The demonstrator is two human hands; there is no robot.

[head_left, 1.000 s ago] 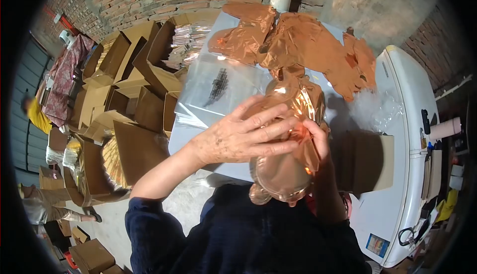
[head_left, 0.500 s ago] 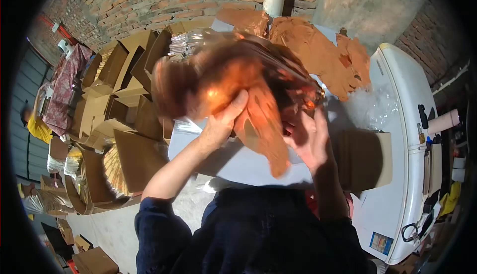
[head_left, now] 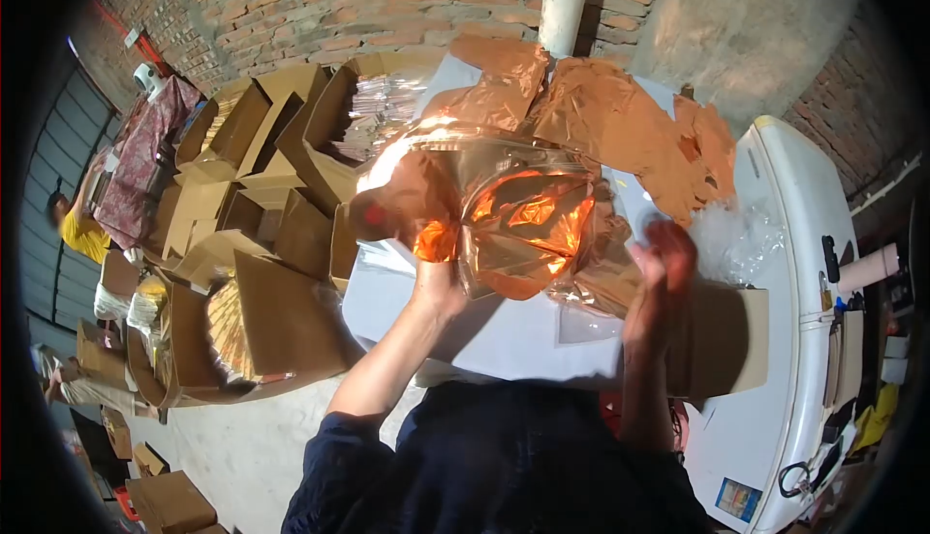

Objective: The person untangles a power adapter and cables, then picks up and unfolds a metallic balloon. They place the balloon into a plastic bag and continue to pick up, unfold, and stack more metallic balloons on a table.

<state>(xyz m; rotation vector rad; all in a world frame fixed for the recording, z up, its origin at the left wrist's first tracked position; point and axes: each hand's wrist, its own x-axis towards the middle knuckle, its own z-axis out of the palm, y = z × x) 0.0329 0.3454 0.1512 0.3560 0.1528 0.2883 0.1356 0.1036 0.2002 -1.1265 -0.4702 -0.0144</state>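
Observation:
A shiny copper-coloured foil piece [head_left: 528,214] is spread out above the table, with its glossy folds facing up. My left hand [head_left: 438,287] grips its near left part from below, and the foil covers the fingers. To the right, my right hand [head_left: 661,263] is raised apart from the foil, its fingers smeared by motion. More crumpled copper foil [head_left: 605,282] lies between them, beside a clear plastic sheet [head_left: 586,324]. Flat matte copper pieces [head_left: 615,112] are laid out toward the wall.
Open cardboard boxes [head_left: 286,306] crowd the left side, some holding packed goods. The pale table [head_left: 484,340] is in front of me. Clear plastic wrap [head_left: 741,234], a brown box [head_left: 741,340] and a white appliance [head_left: 775,185] stand right. A person in yellow [head_left: 82,234] is far left.
The foil piece has been swung down and opened out over the table. My right hand has come away from it toward the right, while my left hand stays at the foil.

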